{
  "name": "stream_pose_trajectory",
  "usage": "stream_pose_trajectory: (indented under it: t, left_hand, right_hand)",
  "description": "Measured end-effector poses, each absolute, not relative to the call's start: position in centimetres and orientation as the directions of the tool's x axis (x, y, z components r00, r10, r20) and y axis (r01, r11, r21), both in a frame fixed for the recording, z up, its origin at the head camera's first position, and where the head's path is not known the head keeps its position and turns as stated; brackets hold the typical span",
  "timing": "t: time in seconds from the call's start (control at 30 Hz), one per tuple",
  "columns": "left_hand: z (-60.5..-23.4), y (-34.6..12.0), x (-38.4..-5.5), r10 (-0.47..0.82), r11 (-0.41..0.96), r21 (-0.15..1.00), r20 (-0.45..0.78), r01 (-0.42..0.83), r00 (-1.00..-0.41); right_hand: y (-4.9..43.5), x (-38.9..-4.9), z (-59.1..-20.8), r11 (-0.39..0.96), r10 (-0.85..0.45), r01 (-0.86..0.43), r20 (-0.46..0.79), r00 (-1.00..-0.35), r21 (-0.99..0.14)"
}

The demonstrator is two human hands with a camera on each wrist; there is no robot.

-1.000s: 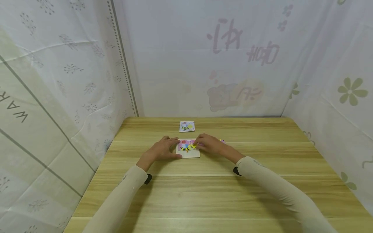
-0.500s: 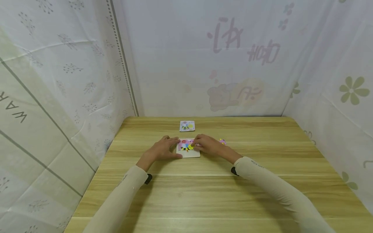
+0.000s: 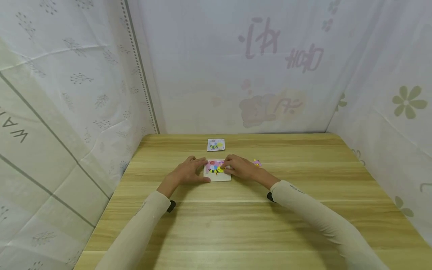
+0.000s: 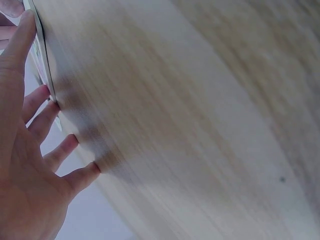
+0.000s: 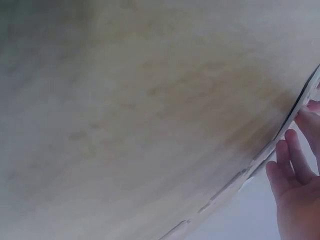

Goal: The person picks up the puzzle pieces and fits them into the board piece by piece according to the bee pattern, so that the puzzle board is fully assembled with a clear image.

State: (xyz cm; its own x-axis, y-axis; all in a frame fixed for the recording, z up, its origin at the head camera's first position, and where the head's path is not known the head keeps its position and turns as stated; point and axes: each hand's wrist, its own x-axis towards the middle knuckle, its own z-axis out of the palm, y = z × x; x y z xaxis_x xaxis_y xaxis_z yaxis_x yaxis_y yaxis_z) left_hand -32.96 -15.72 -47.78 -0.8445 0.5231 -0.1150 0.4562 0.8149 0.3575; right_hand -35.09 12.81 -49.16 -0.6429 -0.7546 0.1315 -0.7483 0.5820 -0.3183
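Observation:
A small pale puzzle board (image 3: 217, 178) lies on the table, with a bee picture and pink pieces on its upper part. My left hand (image 3: 188, 171) holds the board's left end, its thumb at the near corner and a fingertip at the far one. The left wrist view shows these fingers (image 4: 65, 152) spread and nearly straight. My right hand (image 3: 240, 167) is over the board's right side, fingertips pinching a yellow puzzle piece (image 3: 221, 170) that forms the bee's head. Its fingers partly hide the right pieces. The right wrist view shows the fingers (image 5: 298, 155) bent by the board edge.
A square picture card (image 3: 216, 144) with the same bee lies beyond the board. Pink and yellow loose puzzle pieces (image 3: 257, 163) lie to the right of the right hand. Printed curtains (image 3: 202, 75) enclose the wooden table (image 3: 209, 232) at the back and sides.
My right hand has shifted slightly left with the yellow piece, which now sits against the bee's striped body. More of the loose pieces on the right shows. The left hand has stayed put.

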Motion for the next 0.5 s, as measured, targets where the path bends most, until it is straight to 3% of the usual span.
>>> stream_pose_trajectory:
  t: [0.5]
  left_hand:
    - [-47.8, -15.7, -33.0, 0.52, 0.818, 0.348, -0.108, 0.457, -0.848]
  right_hand:
    - [14.8, -35.3, -46.8, 0.647, -0.697, -0.687, 0.109, -0.709, -0.332]
